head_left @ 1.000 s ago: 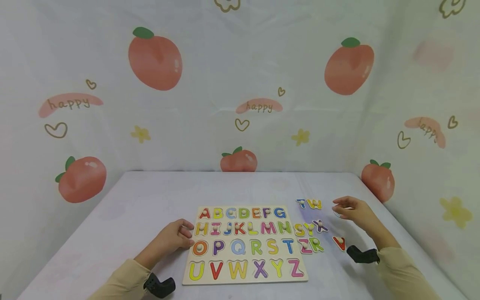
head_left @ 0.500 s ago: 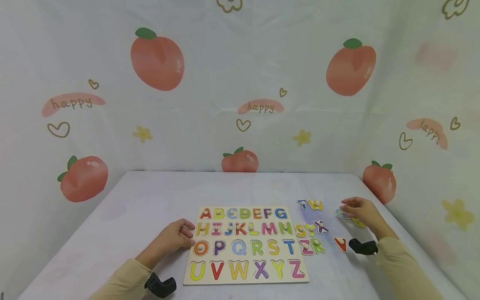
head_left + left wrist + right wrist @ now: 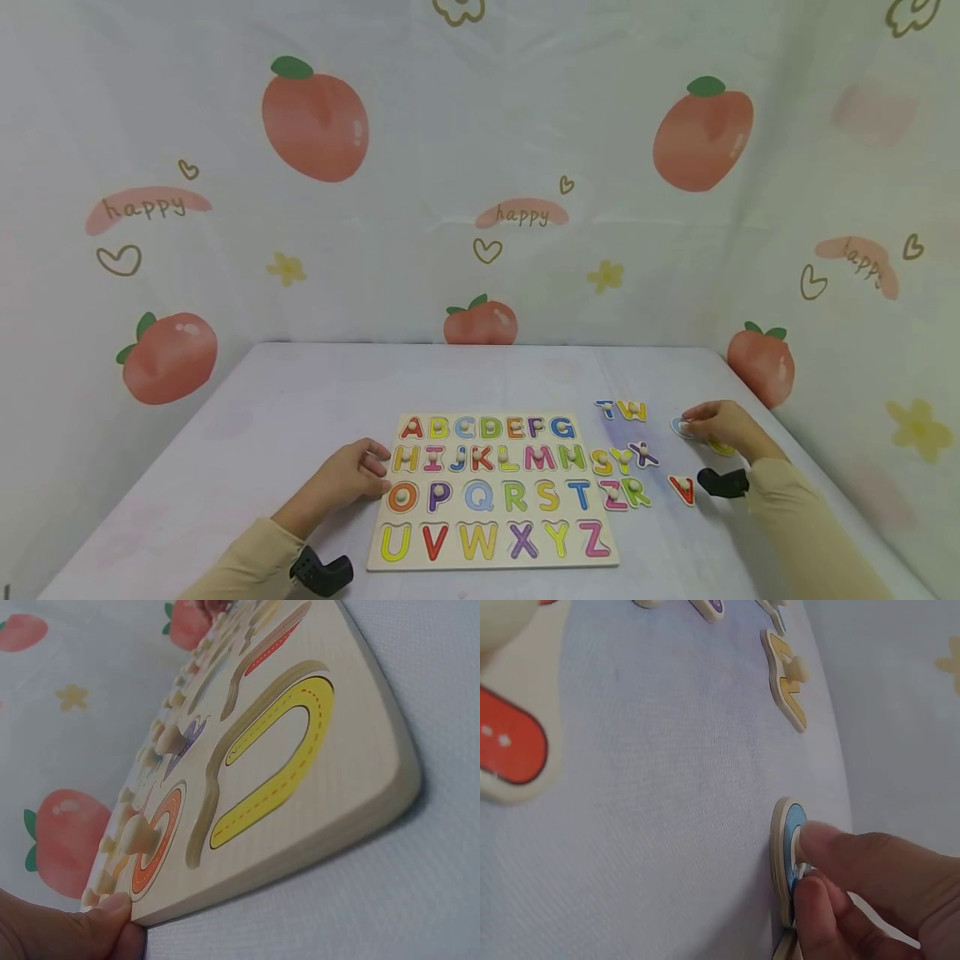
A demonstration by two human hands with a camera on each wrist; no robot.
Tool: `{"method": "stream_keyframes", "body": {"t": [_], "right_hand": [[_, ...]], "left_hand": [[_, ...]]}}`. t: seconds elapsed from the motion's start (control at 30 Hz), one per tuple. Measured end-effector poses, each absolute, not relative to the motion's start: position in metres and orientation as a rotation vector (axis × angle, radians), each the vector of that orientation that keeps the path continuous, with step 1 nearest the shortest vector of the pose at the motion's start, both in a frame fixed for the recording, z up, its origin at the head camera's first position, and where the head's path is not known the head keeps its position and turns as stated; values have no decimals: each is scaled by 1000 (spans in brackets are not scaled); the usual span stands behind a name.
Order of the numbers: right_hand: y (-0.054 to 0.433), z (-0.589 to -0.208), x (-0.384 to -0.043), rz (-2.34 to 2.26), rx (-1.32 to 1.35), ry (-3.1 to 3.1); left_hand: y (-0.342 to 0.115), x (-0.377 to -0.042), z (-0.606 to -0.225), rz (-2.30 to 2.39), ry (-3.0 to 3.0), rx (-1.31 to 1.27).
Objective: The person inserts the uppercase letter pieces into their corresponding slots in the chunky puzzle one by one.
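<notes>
Blue letter piece (image 3: 783, 859) under right grip (image 3: 724, 427), knob (image 3: 796, 846) pinched, relaxed left grip (image 3: 348, 475) touching board (image 3: 495, 514)

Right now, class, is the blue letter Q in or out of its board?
Out: the right hand pinches the letter Q off the board, whose Q slot holds no knobbed piece.

a second ago the right hand (image 3: 731, 430) hung over the light blue letter piece (image 3: 679, 428), covering most of it. by half a second ago it had shifted to the right, and now its fingertips have come down, thumb and fingers pinching the piece's knob (image 3: 798, 846). the yellow letter piece (image 3: 722, 448), hidden at first, now shows partly beneath the hand. the head view has swung slightly left.
</notes>
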State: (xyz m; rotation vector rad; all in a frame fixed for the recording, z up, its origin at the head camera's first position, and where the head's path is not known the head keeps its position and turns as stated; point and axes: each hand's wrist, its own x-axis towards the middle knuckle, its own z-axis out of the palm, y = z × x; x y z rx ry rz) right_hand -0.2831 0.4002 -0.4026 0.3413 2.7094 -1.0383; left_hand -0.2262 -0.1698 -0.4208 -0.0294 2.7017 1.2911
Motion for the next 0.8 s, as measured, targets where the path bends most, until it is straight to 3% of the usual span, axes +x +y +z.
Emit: {"method": "stream_keyframes", "body": {"t": [0.8], "right_hand": [[385,-389,-284,-981,195,2796]], "left_hand": [[-169,-225,-421,1280,2713,-36]]}}
